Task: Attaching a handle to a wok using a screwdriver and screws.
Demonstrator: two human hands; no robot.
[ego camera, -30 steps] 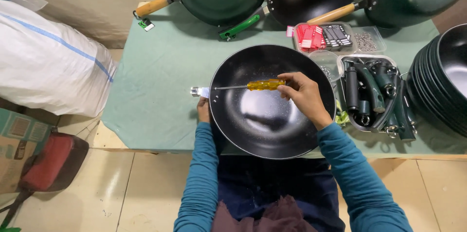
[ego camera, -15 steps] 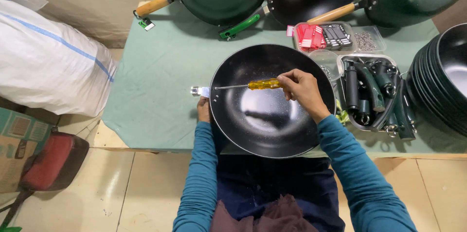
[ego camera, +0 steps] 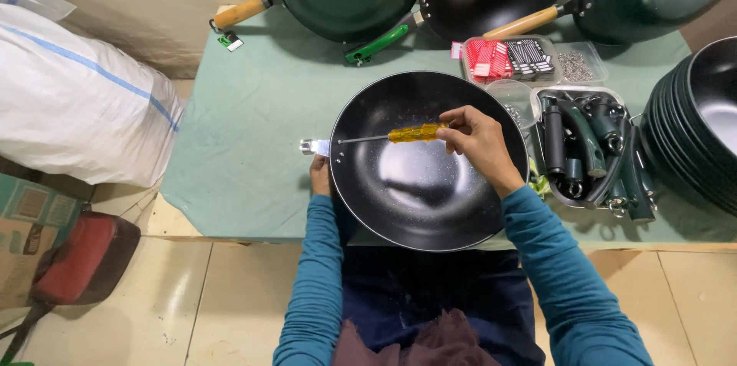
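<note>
Fingers (ego camera: 459, 122) of right hand (ego camera: 480, 143) closed around yellow-handled screwdriver (ego camera: 391, 135), tip at bracket (ego camera: 316, 147) on rim, left hand (ego camera: 320, 176) gripping outer edge of black wok (ego camera: 426, 182), glossy, speckled inside, on green-clothed table (ego camera: 253, 128), tray of dark handles (ego camera: 587, 151) alongside.

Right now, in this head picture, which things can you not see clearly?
- Screwdriver tip: too small to tell whether it meets a screw at the wok rim.
- Left hand: its fingers are hidden under the rim.
- Stacked pans: cut off by the right edge.
- Small parts in the clear tray: too small to identify.
</note>
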